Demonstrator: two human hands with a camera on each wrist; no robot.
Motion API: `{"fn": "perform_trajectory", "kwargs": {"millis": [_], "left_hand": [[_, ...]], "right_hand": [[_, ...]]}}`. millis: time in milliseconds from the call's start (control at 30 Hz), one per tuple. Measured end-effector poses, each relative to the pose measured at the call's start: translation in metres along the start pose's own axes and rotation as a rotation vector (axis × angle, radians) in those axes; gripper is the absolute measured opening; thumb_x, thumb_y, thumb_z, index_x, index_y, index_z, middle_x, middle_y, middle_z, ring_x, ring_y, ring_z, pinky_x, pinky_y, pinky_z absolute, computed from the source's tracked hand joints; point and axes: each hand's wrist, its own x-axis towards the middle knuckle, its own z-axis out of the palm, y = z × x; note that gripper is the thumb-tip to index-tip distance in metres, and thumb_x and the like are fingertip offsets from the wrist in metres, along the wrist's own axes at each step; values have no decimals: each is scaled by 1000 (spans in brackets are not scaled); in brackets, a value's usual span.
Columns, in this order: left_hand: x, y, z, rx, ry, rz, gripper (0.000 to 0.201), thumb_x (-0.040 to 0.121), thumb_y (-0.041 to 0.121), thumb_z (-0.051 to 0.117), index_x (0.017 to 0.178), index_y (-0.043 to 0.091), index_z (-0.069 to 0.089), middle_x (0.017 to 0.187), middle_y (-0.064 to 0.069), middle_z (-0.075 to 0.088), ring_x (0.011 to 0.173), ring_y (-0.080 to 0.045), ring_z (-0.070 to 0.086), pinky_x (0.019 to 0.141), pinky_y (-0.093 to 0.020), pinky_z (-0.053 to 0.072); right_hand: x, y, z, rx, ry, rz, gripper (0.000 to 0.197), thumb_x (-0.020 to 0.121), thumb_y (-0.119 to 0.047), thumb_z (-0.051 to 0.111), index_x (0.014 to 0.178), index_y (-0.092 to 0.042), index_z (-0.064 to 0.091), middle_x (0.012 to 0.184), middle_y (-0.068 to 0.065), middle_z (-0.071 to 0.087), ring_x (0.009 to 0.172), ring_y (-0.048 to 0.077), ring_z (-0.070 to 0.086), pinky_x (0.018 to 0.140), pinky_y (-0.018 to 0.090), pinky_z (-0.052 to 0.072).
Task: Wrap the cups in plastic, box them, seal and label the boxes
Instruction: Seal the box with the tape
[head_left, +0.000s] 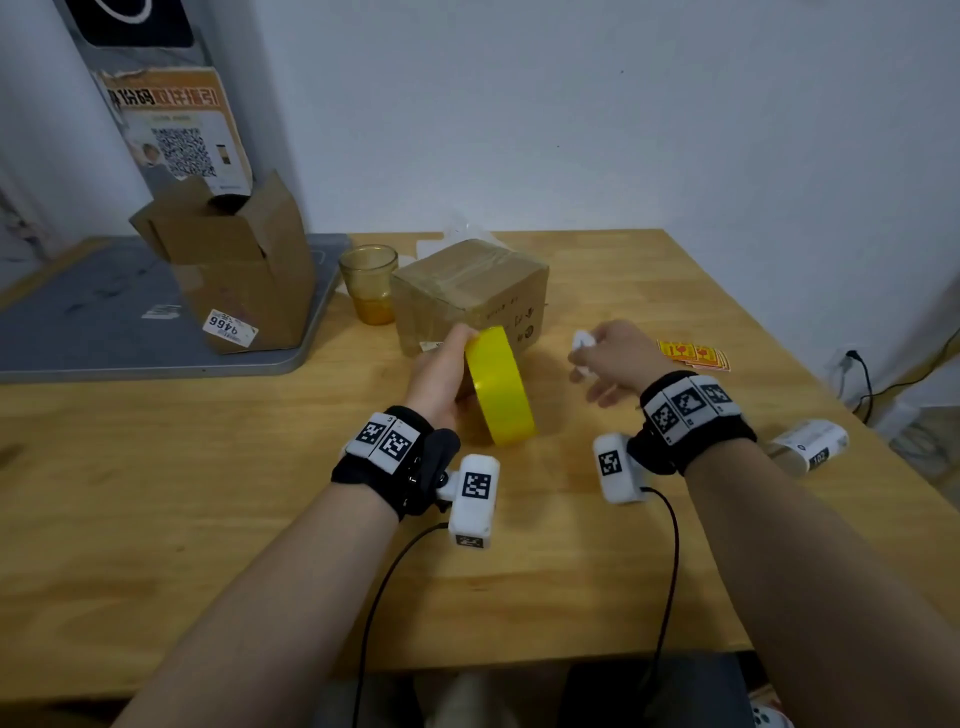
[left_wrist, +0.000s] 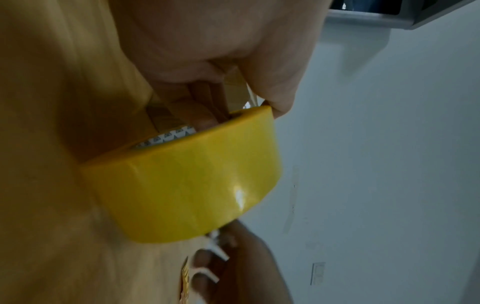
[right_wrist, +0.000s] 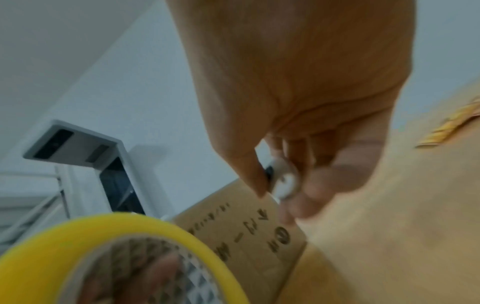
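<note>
A closed, taped cardboard box sits mid-table. Just in front of it my left hand grips a yellow tape roll, fingers through its core and thumb on the rim. To the right, my right hand holds a small white tool in curled fingers; it is too blurred to name. An amber glass cup stands left of the box.
An open cardboard box stands on a grey mat at the back left. Yellow-red warning stickers lie right of my hand. A white label roll lies by the table's right edge. Crumpled plastic sits behind the box.
</note>
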Motion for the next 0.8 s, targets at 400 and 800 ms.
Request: {"fn": "perform_trajectory", "kwargs": {"millis": [400, 800], "left_hand": [[22, 51, -69, 257, 115, 87, 22, 86, 37, 69, 95, 17, 69, 75, -2, 64, 77, -22, 65, 72, -33, 51], [15, 53, -73, 48, -212, -197, 40, 99, 39, 56, 121, 8, 69, 105, -12, 78, 100, -27, 66, 94, -39, 43]], "right_hand": [[12, -101, 13, 36, -11, -646, 21, 103, -29, 58, 113, -14, 69, 98, 5, 73, 73, 15, 65, 65, 28, 51], [49, -133, 49, -321, -211, -700, 22, 103, -37, 59, 112, -18, 65, 103, 1, 69, 97, 21, 63, 85, 37, 46]]}}
